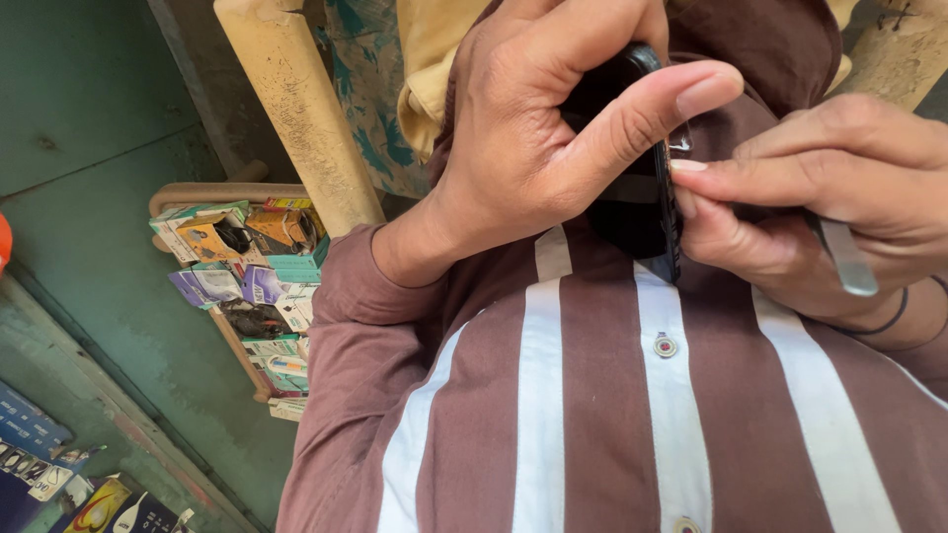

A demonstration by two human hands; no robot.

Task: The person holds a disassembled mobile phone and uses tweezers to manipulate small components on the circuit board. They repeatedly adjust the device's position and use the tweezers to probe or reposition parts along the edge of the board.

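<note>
Largest in our view is our brown shirt with white stripes, filling the lower middle and right, with a small round button on its front placket. Behind it on the left lies the green painted floor, and a pale wooden post leans across the top left. Beside the post's lower end sits a low wooden rack crowded with small colourful packets, well apart from our hands.

Our left hand is clenched around a black phone, held edge-on close against our chest; the thumb presses across its near face while the other fingers curl behind it. Our right hand comes in from the right, its fingertips pinched together and touching the phone's edge. That hand grasps a thin metal tool, whose flat grey handle end juts out below the fingers; we cannot tell where its tip meets the phone, as the fingers hide it. A thin dark band circles our right wrist
</note>
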